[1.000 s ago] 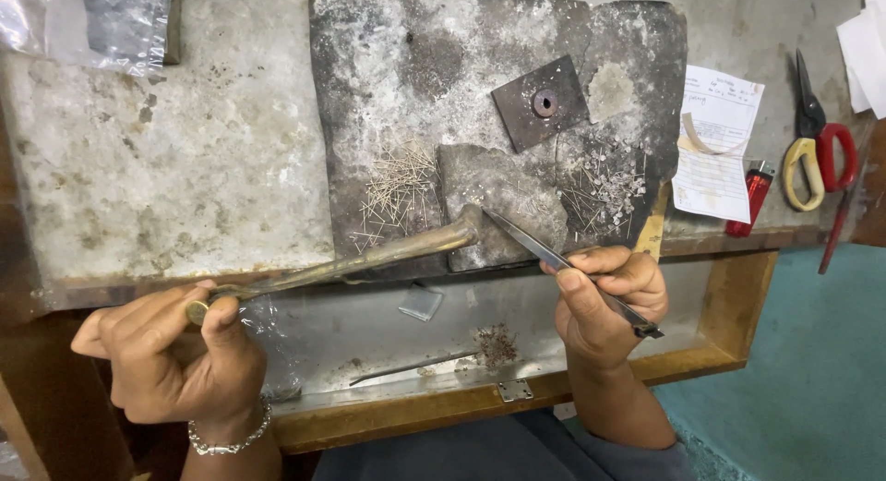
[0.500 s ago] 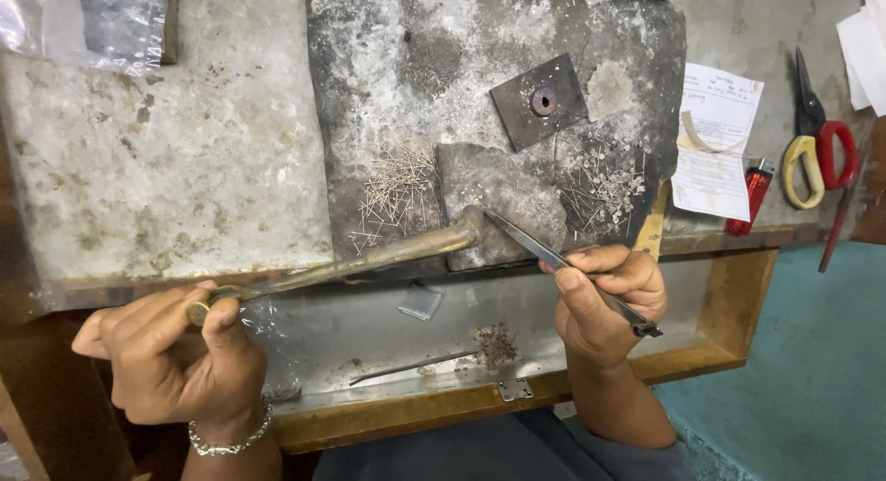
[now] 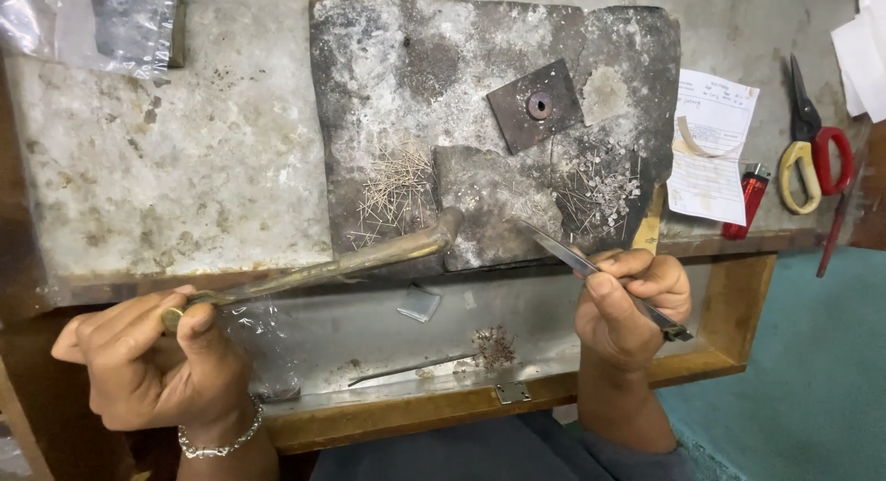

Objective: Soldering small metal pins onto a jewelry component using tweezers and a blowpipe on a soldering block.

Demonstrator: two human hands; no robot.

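gripping a brass blowpipe (image 3: 351, 259), the left hand (image 3: 152, 366) aims its bent tip at the grey block (image 3: 494, 209) just ahead of the right hand (image 3: 632, 301), which pinches tweezers (image 3: 600, 273) touching that block; heaps of small wire pieces (image 3: 392, 190) on the slab beyond look largely unworked.

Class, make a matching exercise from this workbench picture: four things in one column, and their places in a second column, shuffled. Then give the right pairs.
Things:
1. Brass pipe
2. Tweezers
3. Red lighter
4. Scissors

Places:
A. Lying at the bench's far right
B. Held in the left hand
C. Beside the paper slip
D. Held in the right hand

Pairs: 1-B, 2-D, 3-C, 4-A
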